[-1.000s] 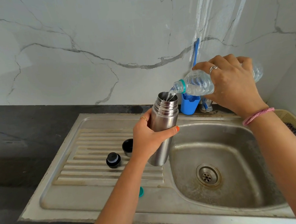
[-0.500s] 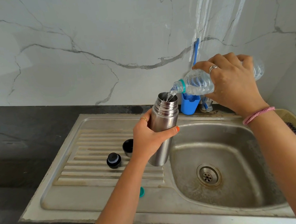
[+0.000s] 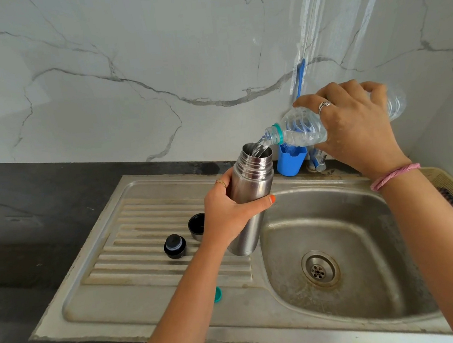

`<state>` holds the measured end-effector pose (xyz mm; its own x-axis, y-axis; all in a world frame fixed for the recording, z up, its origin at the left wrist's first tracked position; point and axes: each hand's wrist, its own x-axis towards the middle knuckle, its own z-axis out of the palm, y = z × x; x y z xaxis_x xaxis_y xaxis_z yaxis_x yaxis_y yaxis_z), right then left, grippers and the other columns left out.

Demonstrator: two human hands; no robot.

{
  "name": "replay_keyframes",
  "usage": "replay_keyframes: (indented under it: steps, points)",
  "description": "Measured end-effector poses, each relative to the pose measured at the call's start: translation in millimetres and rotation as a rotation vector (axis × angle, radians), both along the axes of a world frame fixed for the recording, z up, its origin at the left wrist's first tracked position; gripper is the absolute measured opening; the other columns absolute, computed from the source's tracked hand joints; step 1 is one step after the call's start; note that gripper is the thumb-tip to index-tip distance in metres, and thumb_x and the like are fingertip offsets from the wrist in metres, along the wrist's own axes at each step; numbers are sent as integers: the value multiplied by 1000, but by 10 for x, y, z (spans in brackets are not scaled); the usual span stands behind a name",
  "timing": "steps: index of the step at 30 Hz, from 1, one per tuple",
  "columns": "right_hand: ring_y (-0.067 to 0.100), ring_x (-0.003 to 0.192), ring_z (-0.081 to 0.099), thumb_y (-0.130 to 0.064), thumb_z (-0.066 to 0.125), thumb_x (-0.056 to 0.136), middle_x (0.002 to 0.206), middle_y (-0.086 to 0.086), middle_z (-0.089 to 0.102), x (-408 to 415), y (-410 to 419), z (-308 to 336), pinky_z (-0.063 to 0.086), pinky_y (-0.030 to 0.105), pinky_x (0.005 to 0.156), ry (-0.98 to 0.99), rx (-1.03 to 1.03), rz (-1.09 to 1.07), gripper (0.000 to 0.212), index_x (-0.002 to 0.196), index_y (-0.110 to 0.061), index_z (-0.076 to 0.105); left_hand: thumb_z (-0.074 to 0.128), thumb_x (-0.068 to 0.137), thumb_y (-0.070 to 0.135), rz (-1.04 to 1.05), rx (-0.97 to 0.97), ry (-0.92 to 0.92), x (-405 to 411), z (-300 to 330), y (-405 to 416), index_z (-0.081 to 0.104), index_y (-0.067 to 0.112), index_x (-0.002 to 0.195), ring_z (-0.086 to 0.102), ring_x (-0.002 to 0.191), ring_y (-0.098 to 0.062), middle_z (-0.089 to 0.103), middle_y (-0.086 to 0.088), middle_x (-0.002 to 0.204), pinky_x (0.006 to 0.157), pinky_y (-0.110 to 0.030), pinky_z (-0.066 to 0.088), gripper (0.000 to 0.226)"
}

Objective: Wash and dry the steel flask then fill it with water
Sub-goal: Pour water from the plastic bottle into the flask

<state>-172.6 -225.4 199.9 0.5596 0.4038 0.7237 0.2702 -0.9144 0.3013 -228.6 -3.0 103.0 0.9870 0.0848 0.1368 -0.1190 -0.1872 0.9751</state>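
Left hand [image 3: 228,213] grips the open, ribbed-neck stainless steel flask [image 3: 253,193] while the right hand [image 3: 355,127] tips a clear plastic water bottle [image 3: 302,132] into it.

On the ridged draining board of the stainless steel sink [image 3: 151,265] stand a black stopper with a pale ring [image 3: 174,246] and, just right of it, a steel cup lid with a black inside [image 3: 196,226], partly behind the left wrist. A small teal bottle cap [image 3: 218,294] peeks out beside the left forearm. Fingers and thumb wrap the flask's middle, holding it slightly tilted above the seam between draining board and basin. Water runs from the bottle's mouth into the flask's opening. Behind stands a blue plastic cup [image 3: 290,162]. Fingers of the right hand curl round the bottle's body, a ring on one and a pink band on the wrist.
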Motion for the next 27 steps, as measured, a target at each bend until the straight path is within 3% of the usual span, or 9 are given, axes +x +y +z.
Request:
replay_keyframes:
  steps: [27]
  points:
    - [33,97,55,-17,86,67,102,7,62,23,37,33,35,53,92,-20,-30,24,64,125,-21,60,94,59,26,8,1,19,7,4,6,62,27,121,67,87,4,71,15,101,72,-14,55,70]
